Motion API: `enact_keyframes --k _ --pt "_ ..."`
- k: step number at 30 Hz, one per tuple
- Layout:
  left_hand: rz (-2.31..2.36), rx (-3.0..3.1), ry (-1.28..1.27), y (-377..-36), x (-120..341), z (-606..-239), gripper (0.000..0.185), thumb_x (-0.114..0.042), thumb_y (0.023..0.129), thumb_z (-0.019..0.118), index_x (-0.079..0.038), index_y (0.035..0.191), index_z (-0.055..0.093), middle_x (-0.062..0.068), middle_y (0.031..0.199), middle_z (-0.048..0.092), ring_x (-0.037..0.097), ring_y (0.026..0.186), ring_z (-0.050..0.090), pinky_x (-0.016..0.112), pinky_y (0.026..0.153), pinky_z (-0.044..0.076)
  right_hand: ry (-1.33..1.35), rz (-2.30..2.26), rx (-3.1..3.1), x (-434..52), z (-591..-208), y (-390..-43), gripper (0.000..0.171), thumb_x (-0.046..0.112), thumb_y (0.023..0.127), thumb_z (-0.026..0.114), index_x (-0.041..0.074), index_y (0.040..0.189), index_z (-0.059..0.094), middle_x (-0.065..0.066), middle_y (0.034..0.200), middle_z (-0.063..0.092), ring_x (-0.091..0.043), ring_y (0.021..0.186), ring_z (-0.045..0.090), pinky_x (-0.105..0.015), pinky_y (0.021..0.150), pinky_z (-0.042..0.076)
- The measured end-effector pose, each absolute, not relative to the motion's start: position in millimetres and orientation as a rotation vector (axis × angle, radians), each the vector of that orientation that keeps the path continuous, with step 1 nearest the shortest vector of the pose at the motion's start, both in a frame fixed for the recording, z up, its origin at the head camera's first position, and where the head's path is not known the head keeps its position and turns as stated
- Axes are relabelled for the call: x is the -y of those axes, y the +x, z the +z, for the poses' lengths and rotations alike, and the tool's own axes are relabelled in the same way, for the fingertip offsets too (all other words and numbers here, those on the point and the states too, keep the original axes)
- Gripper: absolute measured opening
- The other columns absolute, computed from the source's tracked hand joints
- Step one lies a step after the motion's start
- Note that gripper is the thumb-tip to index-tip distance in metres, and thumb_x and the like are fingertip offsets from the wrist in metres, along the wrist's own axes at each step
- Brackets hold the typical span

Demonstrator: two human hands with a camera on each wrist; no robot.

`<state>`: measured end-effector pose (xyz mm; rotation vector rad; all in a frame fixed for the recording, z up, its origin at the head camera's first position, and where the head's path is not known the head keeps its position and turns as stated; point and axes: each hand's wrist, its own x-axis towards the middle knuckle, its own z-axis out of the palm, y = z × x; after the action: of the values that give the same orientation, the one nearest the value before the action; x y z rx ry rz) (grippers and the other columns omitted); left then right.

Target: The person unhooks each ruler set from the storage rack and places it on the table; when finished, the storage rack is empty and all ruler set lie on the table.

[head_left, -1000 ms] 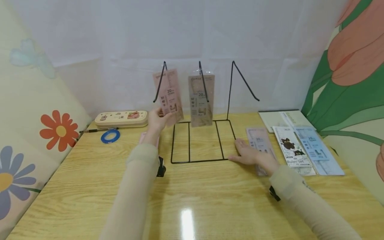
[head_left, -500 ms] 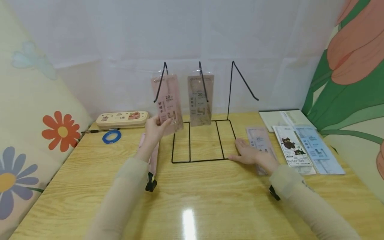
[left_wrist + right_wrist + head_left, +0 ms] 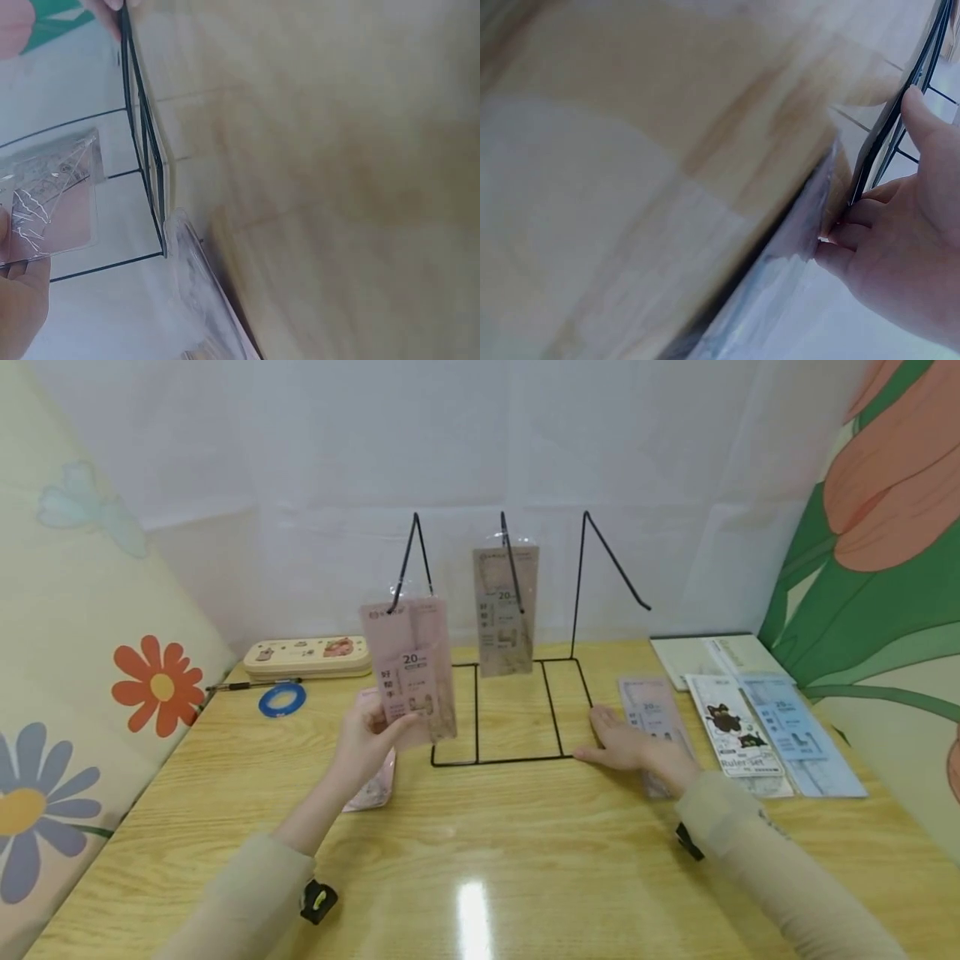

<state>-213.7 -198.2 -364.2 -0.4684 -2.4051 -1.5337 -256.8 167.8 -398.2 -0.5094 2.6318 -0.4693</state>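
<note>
Wire rack (image 3: 517, 710) stands mid-table; pencil case (image 3: 306, 657) left, ruler packs (image 3: 750, 731) right.

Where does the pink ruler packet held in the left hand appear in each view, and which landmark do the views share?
Head: pink ruler packet sits left of centre, pinched by the left hand.
Left wrist: at the left edge, crinkled plastic above the fingers.
Right wrist: not in it.
Shared landmark: the black wire stand, its base on the table.

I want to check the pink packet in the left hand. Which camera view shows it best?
The head view: the whole pink packet is visible there, held up by the left hand near the wire rack. The left wrist view shows only a blurred, shiny part of it. The right wrist view does not show it.
</note>
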Motion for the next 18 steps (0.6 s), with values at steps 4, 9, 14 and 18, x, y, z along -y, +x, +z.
enact_keyframes --k 4,9,14,18 --pt "-1.525 2.407 -0.508 -190.3 203.4 -365.1 0.025 -0.005 0.089 0.063 0.006 0.112 0.062 0.026 0.103 0.068 -0.004 0.080 0.066 0.020 0.066 0.057 -0.506 -0.475 -2.630 -166.8 -399.5 -256.5 0.091 0.052 0.096 0.042 -0.007 0.147 -0.005 -0.026 0.154 -0.010 -0.039 0.145 -0.004 -0.049 0.119 0.002" --pt "-1.527 2.386 -0.561 -167.0 209.7 -362.1 0.019 0.001 0.088 0.061 0.009 0.105 0.063 0.021 0.096 0.071 0.000 0.078 0.068 0.021 0.064 0.058 -0.507 -0.474 -2.629 -167.4 -400.0 -256.5 0.092 0.053 0.096 0.041 -0.007 0.147 -0.007 -0.026 0.154 -0.010 -0.038 0.145 -0.005 -0.048 0.119 0.003" --pt "-1.563 2.350 -0.470 -145.9 226.5 -356.4 0.020 0.001 0.088 0.061 0.006 0.108 0.064 -0.015 0.091 0.072 0.000 0.077 0.068 0.019 0.064 0.057 -0.522 -0.484 -2.629 -166.6 -398.2 -255.2 0.091 0.052 0.097 0.041 -0.009 0.146 -0.005 -0.027 0.154 -0.009 -0.040 0.144 -0.005 -0.049 0.119 0.003" --pt "-1.512 2.331 -0.294 -136.3 249.1 -352.9 0.019 -0.002 0.088 0.063 -0.006 0.107 0.068 -0.026 0.087 0.068 -0.003 0.075 0.068 0.016 0.062 0.056 -0.516 -0.473 -2.636 -166.8 -396.1 -254.5 0.090 0.051 0.097 0.041 -0.009 0.146 -0.005 -0.028 0.154 -0.008 -0.040 0.144 -0.004 -0.050 0.119 0.003"
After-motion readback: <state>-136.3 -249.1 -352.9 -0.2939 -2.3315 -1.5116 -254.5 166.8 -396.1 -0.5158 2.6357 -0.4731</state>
